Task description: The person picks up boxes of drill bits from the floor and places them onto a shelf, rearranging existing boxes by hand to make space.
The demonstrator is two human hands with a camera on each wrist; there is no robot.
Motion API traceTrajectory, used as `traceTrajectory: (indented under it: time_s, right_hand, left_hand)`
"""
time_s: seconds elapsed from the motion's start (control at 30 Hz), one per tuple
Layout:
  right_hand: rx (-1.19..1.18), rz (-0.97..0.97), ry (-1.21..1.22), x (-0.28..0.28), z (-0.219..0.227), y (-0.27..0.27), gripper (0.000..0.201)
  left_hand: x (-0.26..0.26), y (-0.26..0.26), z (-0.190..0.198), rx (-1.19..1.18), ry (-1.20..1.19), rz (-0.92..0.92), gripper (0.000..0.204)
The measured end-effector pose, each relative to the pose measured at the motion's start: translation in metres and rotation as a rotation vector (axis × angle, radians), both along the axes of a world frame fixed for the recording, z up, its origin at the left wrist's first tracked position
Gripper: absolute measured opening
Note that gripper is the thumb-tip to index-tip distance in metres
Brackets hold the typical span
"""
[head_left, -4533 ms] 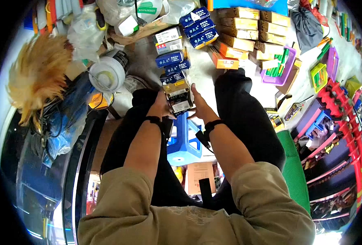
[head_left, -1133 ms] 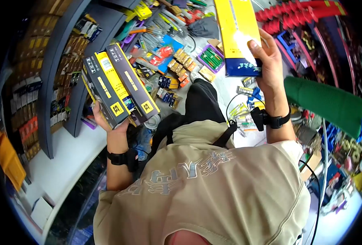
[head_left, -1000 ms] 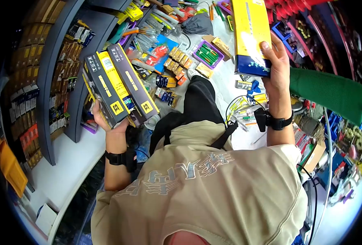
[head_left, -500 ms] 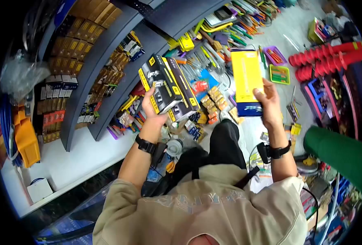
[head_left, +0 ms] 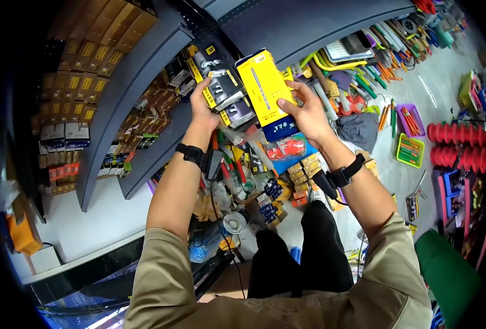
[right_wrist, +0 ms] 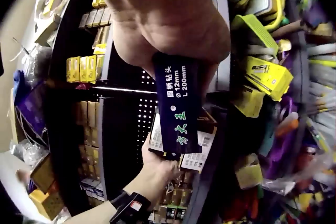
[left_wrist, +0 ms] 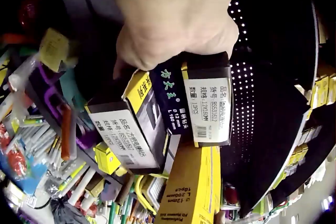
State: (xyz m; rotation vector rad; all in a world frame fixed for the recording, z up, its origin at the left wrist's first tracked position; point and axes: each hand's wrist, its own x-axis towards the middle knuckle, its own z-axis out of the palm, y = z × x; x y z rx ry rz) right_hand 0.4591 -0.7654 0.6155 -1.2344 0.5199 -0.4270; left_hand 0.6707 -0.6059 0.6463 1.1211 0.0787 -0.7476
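My left hand (head_left: 202, 109) grips a bundle of black-and-yellow drill bit boxes (head_left: 224, 85) in front of the grey shelving. In the left wrist view, two boxes with white end labels (left_wrist: 123, 139) flank a slim navy drill bit box (left_wrist: 169, 100) under the hand. My right hand (head_left: 310, 114) holds a yellow drill bit box (head_left: 262, 88) with a navy end, thumb on its front face. Its navy end (right_wrist: 178, 108) faces the right wrist camera and reads 12 mm, 200 mm. The yellow box overlaps the bundle's right side in the head view.
Grey shelves (head_left: 125, 104) stand left and ahead, stacked with brown cartons (head_left: 86, 77). Loose tools and packets cover the floor ahead, with purple (head_left: 411, 120) and lime trays (head_left: 410, 151) of bits at right. A green chair back (head_left: 446, 268) is at lower right.
Earliest, both hands were at small boxes low between the legs. Later each holds drill bit boxes, apart; now the hands have come together by the shelving, and the view has turned.
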Motion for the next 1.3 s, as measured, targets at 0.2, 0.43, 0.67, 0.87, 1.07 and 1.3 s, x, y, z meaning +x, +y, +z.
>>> traceTrajectory:
  time_s: [0.2, 0.43, 0.67, 0.87, 1.07, 1.3]
  right_hand:
    - [0.182, -0.01, -0.026, 0.039, -0.047, 0.01, 0.057]
    - [0.434, 0.108, -0.297, 0.029, -0.052, 0.031, 0.101]
    - [0.337, 0.168, -0.216, 0.007, -0.053, 0.01, 0.1]
    - [0.207, 0.145, -0.145, 0.0, -0.042, -0.009, 0.095]
    - [-0.01, 0.098, -0.21, 0.03, -0.025, -0.044, 0.081]
    - [0.046, 0.141, -0.348, 0.098, 0.011, -0.06, 0.065]
  left_hand:
    - [0.019, -0.001, 0.001, 0.292, -0.301, 0.121, 0.034]
    - [-0.013, 0.038, -0.017, 0.448, -1.148, 0.024, 0.103]
    - [-0.005, 0.056, -0.063, 0.884, -2.165, -0.208, 0.099]
    - [0.016, 0.029, -0.06, 0.979, -2.201, -0.129, 0.088]
    - [0.055, 0.012, -0.046, 1.334, -2.04, -0.132, 0.083]
    - [0.06, 0.061, -0.06, 1.07, -2.036, -0.308, 0.073]
